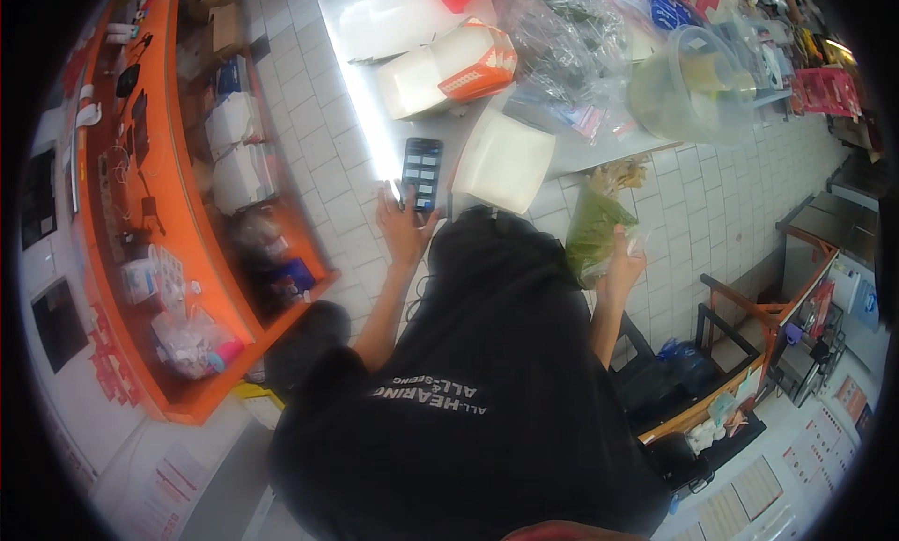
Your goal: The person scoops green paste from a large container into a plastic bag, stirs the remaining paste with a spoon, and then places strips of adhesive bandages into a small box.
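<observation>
My left hand (405,236) is at the near end of a smartphone (422,171) with a lit screen. Its fingers are spread around the phone's lower edge, and nothing is gripped in them. On the right, my right hand (620,268) pinches the side of a clear plastic bag of green stuff (596,230). This bag is tilted in the air beside the table, with a yellowish-brown bunch at its top; I cannot tell exactly what fills it. An off-white, open paper food box (506,159) sits at the table's near edge, between my hands.
On the white table (348,65) are an orange-and-white paper box (459,65), a heap of clear plastic bags (571,45) and a large translucent tub (688,87). An orange counter with shelves (173,195) stands left. A wood-and-black rack (693,372) is at the lower right.
</observation>
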Motion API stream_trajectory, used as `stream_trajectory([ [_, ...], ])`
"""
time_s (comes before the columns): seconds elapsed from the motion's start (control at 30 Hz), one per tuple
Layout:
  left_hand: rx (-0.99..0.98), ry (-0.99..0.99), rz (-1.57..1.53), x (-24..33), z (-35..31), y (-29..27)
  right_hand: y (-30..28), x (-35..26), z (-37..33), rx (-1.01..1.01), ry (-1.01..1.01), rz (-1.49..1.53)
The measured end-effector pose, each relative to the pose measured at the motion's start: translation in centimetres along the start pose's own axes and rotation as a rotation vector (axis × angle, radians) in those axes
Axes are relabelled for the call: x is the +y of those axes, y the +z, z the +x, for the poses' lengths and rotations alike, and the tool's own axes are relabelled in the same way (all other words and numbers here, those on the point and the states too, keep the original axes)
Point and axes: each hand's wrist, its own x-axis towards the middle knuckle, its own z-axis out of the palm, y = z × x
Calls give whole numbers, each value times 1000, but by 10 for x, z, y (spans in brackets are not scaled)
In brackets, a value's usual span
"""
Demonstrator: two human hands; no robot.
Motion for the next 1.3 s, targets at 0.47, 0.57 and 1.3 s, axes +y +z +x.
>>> stream_trajectory([
  [0.47, 2, -61, -199, 5, 8, -8, -4, 10, 0, -1, 18, 1],
  [0.57, -21, -92, -221, 2, 8, 0, -4, 11, 0, 1, 21, -7],
  [1.3, -246, 124, -745, 118, 113, -55, 8, -8, 3, -50, -50, -15],
])
